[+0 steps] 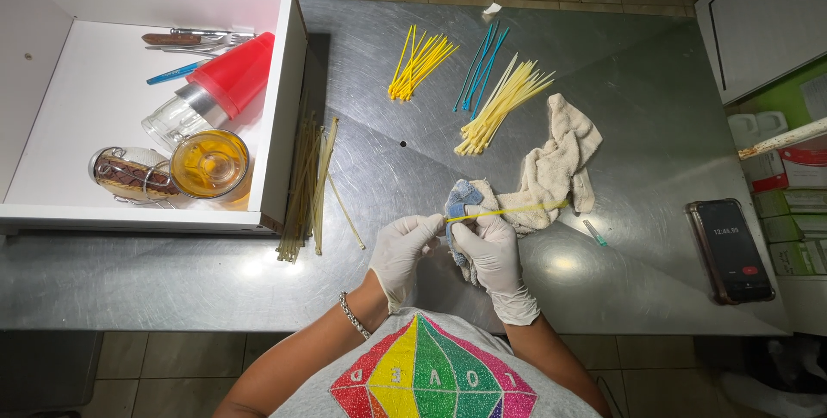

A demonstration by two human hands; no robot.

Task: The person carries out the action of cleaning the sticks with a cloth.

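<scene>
Pinching yellow tie (pixel 508 209) end: left hand (pixel 403 244) | right hand (pixel 488 246) clamped on blue cloth (pixel 460 198) around it

Two gloved hands are at work, the left hand (pixel 403 244) and the right hand (pixel 489 246). Loose sticks lie in four groups on the steel table (pixel 637 125): one bright yellow bundle (pixel 420 63), one teal bundle (pixel 482 67) (only a few strands), one pale yellow bundle (pixel 504 104), and one olive bundle (pixel 308 185). One single yellow stick (pixel 508 210), one beige towel (pixel 556 164), one blue cloth (pixel 461 198), one phone (pixel 730 250), one white drawer (pixel 52 82), one red cup (pixel 234 72).
</scene>
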